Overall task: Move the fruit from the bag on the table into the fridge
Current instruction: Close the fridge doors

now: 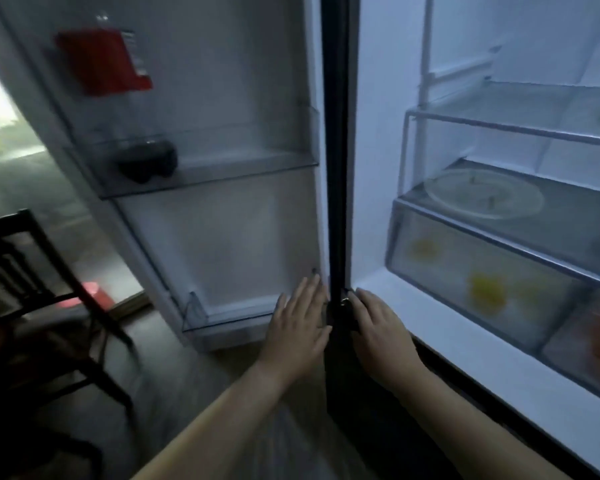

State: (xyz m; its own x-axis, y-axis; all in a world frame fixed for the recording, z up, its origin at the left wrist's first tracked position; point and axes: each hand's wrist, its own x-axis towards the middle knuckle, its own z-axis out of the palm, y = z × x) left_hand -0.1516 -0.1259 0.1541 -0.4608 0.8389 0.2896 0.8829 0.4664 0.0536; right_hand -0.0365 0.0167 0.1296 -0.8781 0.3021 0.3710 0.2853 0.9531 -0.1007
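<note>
Fridge (371, 168): door (229, 237) wide open.
Fruit (487, 291): yellow and orange, blurred, in bottom drawer (482, 233).
Left hand (300, 320): fingers straight, flat on door by hinge.
Right hand (378, 327): fingers straight, on cabinet edge, holding nothing.
If closing: keep fingers clear of hinge gap.

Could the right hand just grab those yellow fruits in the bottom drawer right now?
Probably not directly. The right hand lies open nearby, but the yellow fruits sit behind the clear front of a drawer that looks pushed in, under a shelf. The drawer would likely need pulling out first.
</note>
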